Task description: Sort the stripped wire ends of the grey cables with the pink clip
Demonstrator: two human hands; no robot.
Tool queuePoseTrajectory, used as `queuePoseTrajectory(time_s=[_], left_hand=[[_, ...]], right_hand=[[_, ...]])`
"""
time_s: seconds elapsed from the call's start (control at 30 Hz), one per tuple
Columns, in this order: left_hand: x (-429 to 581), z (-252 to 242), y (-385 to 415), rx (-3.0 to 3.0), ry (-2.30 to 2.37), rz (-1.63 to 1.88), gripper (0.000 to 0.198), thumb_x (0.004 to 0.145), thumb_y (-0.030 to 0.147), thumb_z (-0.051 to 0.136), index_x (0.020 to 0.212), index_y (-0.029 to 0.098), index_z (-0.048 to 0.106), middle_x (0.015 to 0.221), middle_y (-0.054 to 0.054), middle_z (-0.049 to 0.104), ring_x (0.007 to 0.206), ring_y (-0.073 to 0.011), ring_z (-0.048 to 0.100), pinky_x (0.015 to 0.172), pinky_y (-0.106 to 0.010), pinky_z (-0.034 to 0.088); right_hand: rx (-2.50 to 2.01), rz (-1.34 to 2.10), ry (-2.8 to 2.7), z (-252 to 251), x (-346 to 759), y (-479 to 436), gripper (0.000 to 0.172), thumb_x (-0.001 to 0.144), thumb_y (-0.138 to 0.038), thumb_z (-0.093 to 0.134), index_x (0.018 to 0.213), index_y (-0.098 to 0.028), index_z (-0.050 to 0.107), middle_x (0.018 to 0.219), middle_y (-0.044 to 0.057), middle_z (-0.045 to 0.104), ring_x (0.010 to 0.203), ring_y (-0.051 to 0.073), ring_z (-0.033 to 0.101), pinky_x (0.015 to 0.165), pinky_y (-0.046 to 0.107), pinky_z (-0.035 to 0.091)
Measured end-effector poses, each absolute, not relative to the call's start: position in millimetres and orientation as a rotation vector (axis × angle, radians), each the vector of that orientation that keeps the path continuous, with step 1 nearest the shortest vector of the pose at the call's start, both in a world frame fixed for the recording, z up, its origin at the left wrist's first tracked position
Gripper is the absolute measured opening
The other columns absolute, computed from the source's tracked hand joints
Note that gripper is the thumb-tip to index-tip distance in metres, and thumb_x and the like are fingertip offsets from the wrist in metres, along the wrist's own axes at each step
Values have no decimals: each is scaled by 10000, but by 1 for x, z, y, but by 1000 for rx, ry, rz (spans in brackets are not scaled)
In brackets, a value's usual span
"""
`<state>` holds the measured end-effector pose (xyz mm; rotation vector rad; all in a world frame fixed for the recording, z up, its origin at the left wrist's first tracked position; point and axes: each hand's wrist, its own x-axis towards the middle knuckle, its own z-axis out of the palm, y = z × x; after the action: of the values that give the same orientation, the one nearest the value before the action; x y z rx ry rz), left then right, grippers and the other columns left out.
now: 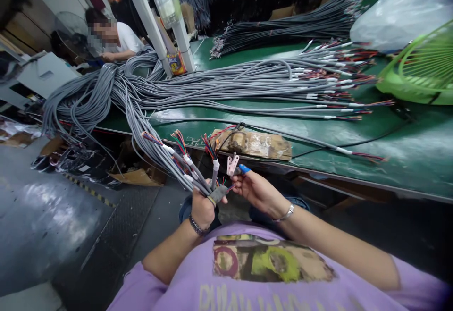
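Cables sit bunched in the left hand, fist closed, at 7 o'clock below the tabletop. Right hand pinches a stripper; better to keep one cable separate and steady.

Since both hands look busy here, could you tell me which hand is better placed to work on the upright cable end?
Probably the right hand: it holds a small tool right beside the upright cable end. The left hand is clenched around the grey cable bundle, so it is occupied.
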<state>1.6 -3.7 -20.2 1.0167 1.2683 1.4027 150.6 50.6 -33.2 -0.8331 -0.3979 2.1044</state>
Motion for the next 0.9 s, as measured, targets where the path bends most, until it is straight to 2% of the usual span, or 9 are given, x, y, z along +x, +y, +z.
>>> queuePoseTrajectory(time_s=[0.13, 0.3, 0.43, 0.57, 0.9], left_hand=[[7, -18, 2, 1023, 1292, 1428, 266, 688, 407, 740, 634, 169, 632, 481, 8, 605, 477, -135, 570, 520, -256, 447], [13, -11, 7, 1060, 1282, 1422, 255, 727, 379, 712, 599, 172, 634, 483, 5, 605, 494, -132, 560, 555, -261, 441], [15, -10, 10, 1067, 1292, 1383, 310, 739, 394, 695, 542, 171, 605, 476, 3, 596, 478, -126, 542, 549, -260, 430], [16, -15, 12, 1059, 1276, 1383, 269, 725, 371, 711, 567, 171, 625, 476, 12, 595, 472, -119, 526, 545, -255, 421], [12, -11, 7, 1093, 1287, 1378, 283, 741, 383, 695, 563, 175, 620, 497, -2, 609, 540, -146, 589, 591, -271, 456]], right_hand=[[-790, 2149, -461, -25, 149, 62, 410, 842, -567, 560, 775, -170, 640, 724, 26, 641, 606, 107, 558, 579, 227, 483], [-667, 2106, -565, -16, 139, 69, 405, 773, -579, 643, 731, -176, 628, 635, -10, 584, 572, 102, 517, 563, 233, 457], [-675, 2056, -631, -17, 135, 70, 437, 767, -617, 621, 783, -181, 640, 706, 25, 628, 634, 141, 550, 590, 279, 459], [-693, 2005, -694, -19, 135, 69, 470, 766, -644, 599, 841, -183, 647, 720, 42, 637, 668, 168, 566, 597, 300, 463], [-652, 2122, -526, -17, 137, 66, 478, 804, -662, 531, 811, -193, 627, 732, 21, 618, 600, 121, 524, 559, 249, 453]])
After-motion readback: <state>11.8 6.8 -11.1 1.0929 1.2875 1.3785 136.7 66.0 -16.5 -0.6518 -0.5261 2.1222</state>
